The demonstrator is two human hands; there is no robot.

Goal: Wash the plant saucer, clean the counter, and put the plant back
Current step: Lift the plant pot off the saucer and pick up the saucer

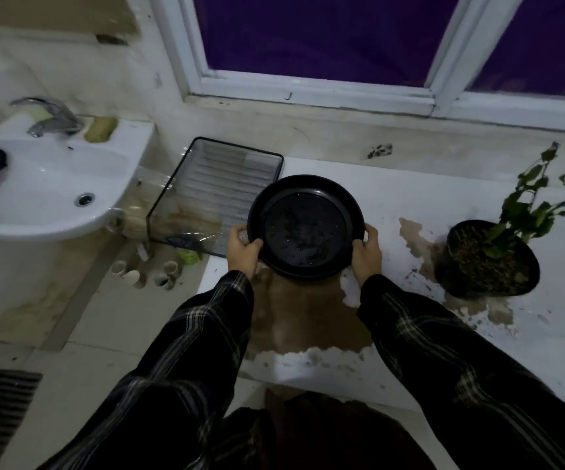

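Holding the saucer by its rim, left hand and right hand each gripping an edge. I should keep it level over the muddy surface while carrying it left to the sink.

White counter below the window, smeared with a broad brown muddy puddle from the middle to the near edge, with thinner brown streaks and specks of soil running toward the right. Near the right edge, a black potted plant standing in that dirt. At the left edge, a mesh tray, tilted, overhanging the counter.
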